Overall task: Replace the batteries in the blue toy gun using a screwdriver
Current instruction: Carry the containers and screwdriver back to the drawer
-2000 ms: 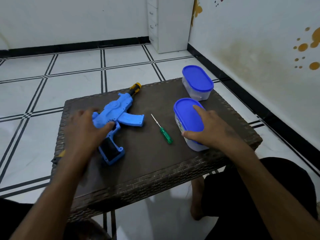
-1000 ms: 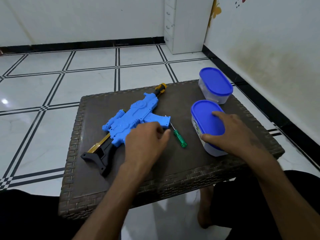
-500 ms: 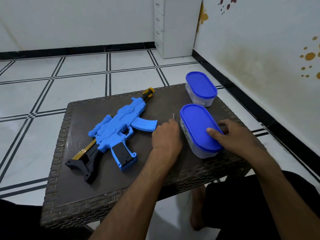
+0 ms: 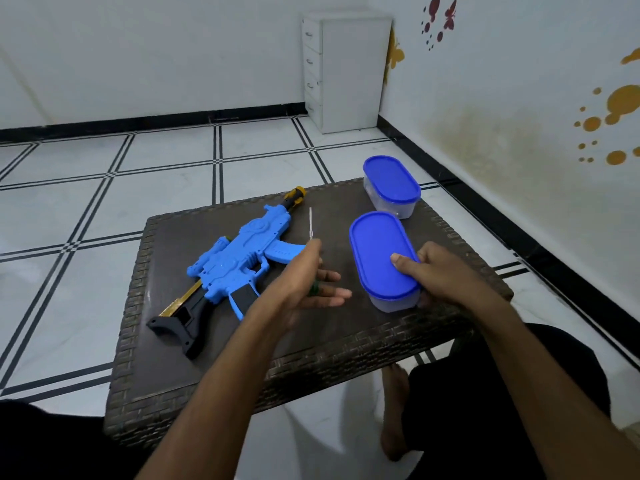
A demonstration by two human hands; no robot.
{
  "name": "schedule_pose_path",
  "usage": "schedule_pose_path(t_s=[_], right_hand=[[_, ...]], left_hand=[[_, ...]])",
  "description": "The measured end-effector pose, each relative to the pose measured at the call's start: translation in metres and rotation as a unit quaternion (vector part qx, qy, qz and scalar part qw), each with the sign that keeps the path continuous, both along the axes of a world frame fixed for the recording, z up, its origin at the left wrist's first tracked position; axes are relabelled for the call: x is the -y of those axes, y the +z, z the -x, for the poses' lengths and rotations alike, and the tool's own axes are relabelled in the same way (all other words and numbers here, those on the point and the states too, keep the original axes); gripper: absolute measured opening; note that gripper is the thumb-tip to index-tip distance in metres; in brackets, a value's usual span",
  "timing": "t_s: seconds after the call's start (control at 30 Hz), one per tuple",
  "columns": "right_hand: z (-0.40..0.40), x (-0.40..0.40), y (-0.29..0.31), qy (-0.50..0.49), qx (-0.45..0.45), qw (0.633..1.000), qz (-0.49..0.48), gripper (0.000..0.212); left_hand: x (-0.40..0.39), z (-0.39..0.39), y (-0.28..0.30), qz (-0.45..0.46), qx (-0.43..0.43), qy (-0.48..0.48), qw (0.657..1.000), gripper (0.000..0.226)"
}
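Two hands are in play, and only the first small step of the job looks done: the tool is picked up. The left hand (image 4: 304, 282) is raised above the dark woven-wicker worktop (image 4: 166, 393) with the thin green-handled screwdriver (image 4: 310, 227) in it; the thumb and forefinger pinch the tool near the base of its metal shaft, which points up and away, while the other fingers are spread loosely and a bit of green handle shows between them. The right hand (image 4: 440, 271) rests on the nearer oval clear plastic box with a blue lid (image 4: 377, 258), fingers on the lid and thumb against the near end wall, steadying rather than lifting it, as far as I can tell.

Just to the left of the left hand, lying flat on its side, is the blue plastic toy gun with a black stock and yellow-tipped muzzle (image 4: 242, 254). Neither hand touches it. Its body appears closed; I cannot see a battery cover, a screw, or any loose battery.

Beyond the right hand stands a second oval clear box with a blue lid (image 4: 391, 183), also shut; what either box holds cannot be made out.

So nearly everything is left: finding and undoing the cover screw, lifting the cover, swapping the cells, then closing and screwing it down. The fresh batteries are probably in one of the boxes, which would need opening.
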State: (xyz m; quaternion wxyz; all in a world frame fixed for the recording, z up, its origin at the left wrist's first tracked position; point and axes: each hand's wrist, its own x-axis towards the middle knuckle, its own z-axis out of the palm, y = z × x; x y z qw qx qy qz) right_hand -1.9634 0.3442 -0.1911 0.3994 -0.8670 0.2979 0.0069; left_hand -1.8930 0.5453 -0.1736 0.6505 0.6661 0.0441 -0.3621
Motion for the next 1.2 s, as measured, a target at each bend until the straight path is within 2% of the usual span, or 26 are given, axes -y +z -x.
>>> schedule_pose_path(t_s=[0.07,0.17,0.23,0.37,0.47,0.6,0.67,0.73,0.8,0.87,0.93,1.07,1.2], right_hand=[[0.003,-0.011,0.005,-0.006,0.021,0.999,-0.03,0.041],[0.007,-0.025,0.013,0.002,0.083,0.989,-0.125,0.036],[0.005,-0.032,0.024,0.017,0.125,0.974,-0.187,0.033],[-0.008,-0.048,0.047,0.059,0.151,0.954,-0.254,0.032],[-0.028,-0.051,0.052,0.052,0.144,0.968,-0.2,0.044],[-0.071,-0.021,0.057,-0.028,0.206,0.977,-0.038,0.045],[-0.109,0.013,0.055,-0.077,0.188,0.977,0.067,0.046],[-0.144,0.046,0.045,-0.08,0.098,0.98,0.152,0.063],[-0.174,0.075,0.032,-0.085,-0.006,0.982,0.169,0.078],[-0.195,0.095,0.021,-0.093,-0.064,0.984,0.136,0.081],[-0.2,0.105,0.015,-0.087,-0.088,0.988,0.087,0.072],[-0.201,0.11,0.015,-0.097,-0.087,0.991,0.003,0.057],[-0.192,0.083,0.032,-0.122,-0.057,0.987,-0.086,0.047]], left_hand=[[-0.006,0.005,0.001,0.006,0.04,0.014,0.999,0.068],[-0.009,0.012,0.005,0.0,0.104,0.031,0.994,0.095],[-0.011,0.012,0.011,0.0,0.118,0.034,0.992,0.094],[-0.003,0.0,0.022,0.07,0.124,0.058,0.988,0.072],[0.002,-0.021,0.025,0.098,0.101,0.099,0.985,0.047],[0.001,-0.054,0.03,0.11,0.085,0.099,0.985,0.041],[0.005,-0.083,0.03,0.11,0.09,0.092,0.986,0.038],[0.01,-0.108,0.027,0.108,0.087,0.084,0.987,0.034],[0.016,-0.134,0.022,0.107,0.077,0.073,0.989,0.025],[0.026,-0.158,0.018,0.099,0.07,0.055,0.991,0.011],[0.032,-0.172,0.018,0.086,0.071,0.041,0.993,0.01],[0.048,-0.192,0.03,0.078,0.029,0.04,0.996,0.029],[0.038,-0.185,0.065,0.043,0.003,0.034,0.998,0.018]])
